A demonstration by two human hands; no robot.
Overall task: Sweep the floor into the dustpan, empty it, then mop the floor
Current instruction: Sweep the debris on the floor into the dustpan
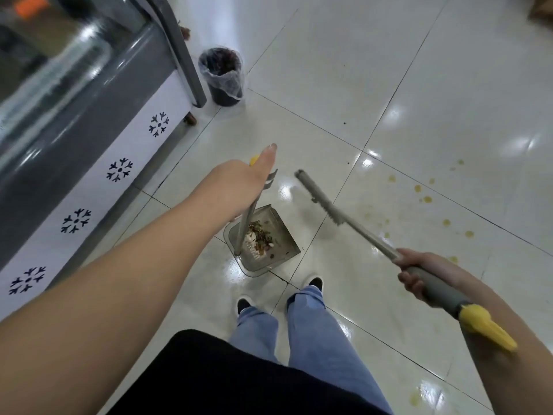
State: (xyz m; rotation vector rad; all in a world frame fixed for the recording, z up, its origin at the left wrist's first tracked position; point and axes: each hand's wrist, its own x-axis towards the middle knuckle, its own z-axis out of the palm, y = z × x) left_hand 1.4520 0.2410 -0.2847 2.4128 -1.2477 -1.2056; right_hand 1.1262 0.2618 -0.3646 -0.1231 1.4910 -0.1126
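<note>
We could not see the fingers of the left hand point(239, 187), which lay behind it where it met the dustpan handle point(250, 217), so its grip stayed unclear. The scraps in the dustpan point(263, 238) at centre frame were too small and blurred for us to name, as were the dark contents of the lined bin point(223, 74) at upper centre. The counter point(74, 115) ran off the left edge, and an orange thing point(30, 4) at upper left was blurred.
</note>
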